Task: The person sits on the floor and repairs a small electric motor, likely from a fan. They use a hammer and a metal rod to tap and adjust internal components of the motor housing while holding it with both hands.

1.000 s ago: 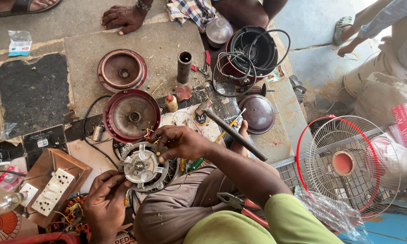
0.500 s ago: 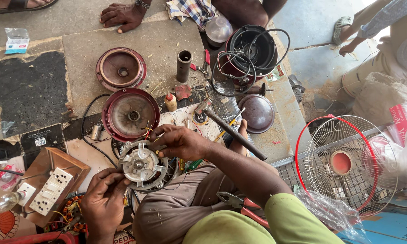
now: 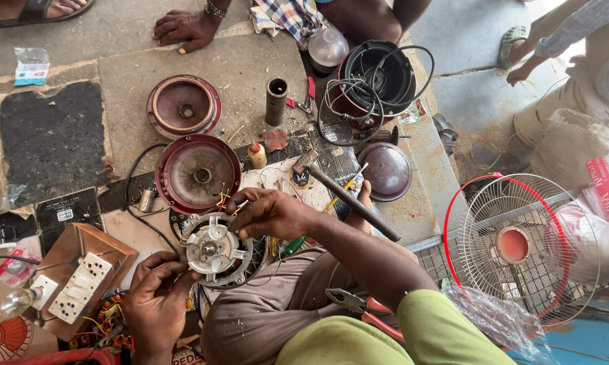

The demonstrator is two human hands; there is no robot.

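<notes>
Your left hand point(image 3: 157, 297) is curled around the lower-left rim of the fan motor point(image 3: 213, 249), gripping that round ribbed metal piece, while your right hand point(image 3: 267, 213) is half-closed on its upper-right edge, fingertips pinching at the thin wires there. Just above the motor sits a dished maroon cover point(image 3: 197, 173), dusty and scuffed.

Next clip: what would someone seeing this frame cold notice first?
Probably the round metal motor core at bottom centre, gripped by the left hand from below and the right hand from above. Just behind it on the floor lie two dark red dished motor covers, with a hammer to their right. At the right edge stands a wire fan guard with a red rim.
</notes>
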